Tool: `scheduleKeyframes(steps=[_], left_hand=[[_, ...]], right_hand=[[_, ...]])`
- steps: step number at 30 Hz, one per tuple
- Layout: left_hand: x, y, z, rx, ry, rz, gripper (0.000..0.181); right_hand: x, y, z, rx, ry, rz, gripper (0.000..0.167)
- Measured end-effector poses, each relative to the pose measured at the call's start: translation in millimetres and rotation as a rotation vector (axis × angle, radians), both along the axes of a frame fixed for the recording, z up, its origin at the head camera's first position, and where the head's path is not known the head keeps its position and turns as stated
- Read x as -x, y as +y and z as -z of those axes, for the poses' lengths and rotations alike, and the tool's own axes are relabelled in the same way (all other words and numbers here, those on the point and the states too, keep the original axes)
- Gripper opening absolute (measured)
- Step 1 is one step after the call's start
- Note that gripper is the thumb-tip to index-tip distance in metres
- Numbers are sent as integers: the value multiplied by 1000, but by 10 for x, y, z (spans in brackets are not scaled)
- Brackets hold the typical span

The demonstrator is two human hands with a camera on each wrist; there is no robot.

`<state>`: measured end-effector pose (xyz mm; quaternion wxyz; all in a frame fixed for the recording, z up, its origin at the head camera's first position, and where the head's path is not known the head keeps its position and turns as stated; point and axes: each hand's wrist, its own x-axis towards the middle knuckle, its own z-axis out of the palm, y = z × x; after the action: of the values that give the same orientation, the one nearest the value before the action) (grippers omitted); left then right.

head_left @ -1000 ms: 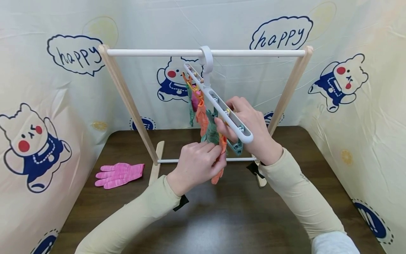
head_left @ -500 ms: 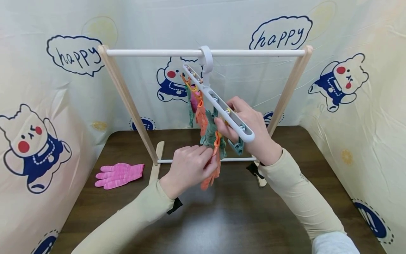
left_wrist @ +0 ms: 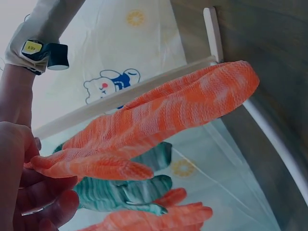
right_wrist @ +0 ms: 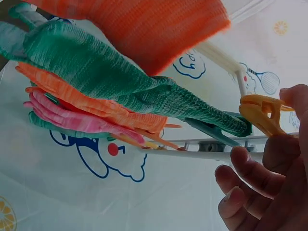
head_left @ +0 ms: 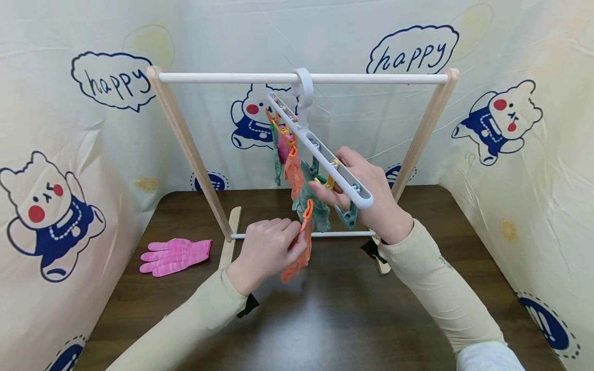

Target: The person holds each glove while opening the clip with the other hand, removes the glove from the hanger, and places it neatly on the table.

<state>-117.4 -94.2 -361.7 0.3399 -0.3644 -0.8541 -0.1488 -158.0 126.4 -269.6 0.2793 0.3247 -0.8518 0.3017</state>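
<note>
A person's two bare hands work at a small drying rack that stands on a dark wooden table (head_left: 371, 319). The left hand (head_left: 266, 247) pinches an orange glove (left_wrist: 163, 115) near its cuff, between thumb and fingers; the glove dangles fingers-down, below and to the left of the near end of a white clip hanger (head_left: 363, 200). The right hand (head_left: 371, 193) reaches around that end of the hanger, its thumb and index finger closed on a yellow clip (right_wrist: 264, 115), its other fingers loosely bent. The orange glove is near this clip but apart from it.

The hanger hooks over the rack's white rod (head_left: 223, 78), which runs between wooden posts (head_left: 185, 141). A teal clip (head_left: 348, 216) hangs at the hanger's near end. Farther along, a green glove (right_wrist: 91, 67) hangs from the hanger, with more orange, pink and green gloves bunched behind it. A pink glove (head_left: 176, 256) lies flat on the table, left of the rack. Behind everything, a pale curtain (head_left: 213, 31) shows cartoon bears and the word "happy".
</note>
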Motion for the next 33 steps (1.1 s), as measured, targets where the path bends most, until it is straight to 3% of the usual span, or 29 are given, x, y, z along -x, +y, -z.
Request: scheduleKeyframes(steps=[5,12,18,24,31,33], left_hand=[[-8,-50,51,-6,6,-22,24],[-10,-141,128,-8,-48,-41,22],[-18,-252,185,6,-47,-84,21],[-1,-394,255,-5,-69,-123,19],[69,-557,323,-6,-91,-162,17],[100,-603,340,0,-87,-177,18]], right_hand=[[4,1,19,24,10,15,85],[-6,22,50,31,-9,34,86],[-6,72,113,41,-6,10,82],[-22,145,211,36,-24,-32,63],[-71,213,334,11,95,-61,68],[-81,239,360,4,120,-67,61]])
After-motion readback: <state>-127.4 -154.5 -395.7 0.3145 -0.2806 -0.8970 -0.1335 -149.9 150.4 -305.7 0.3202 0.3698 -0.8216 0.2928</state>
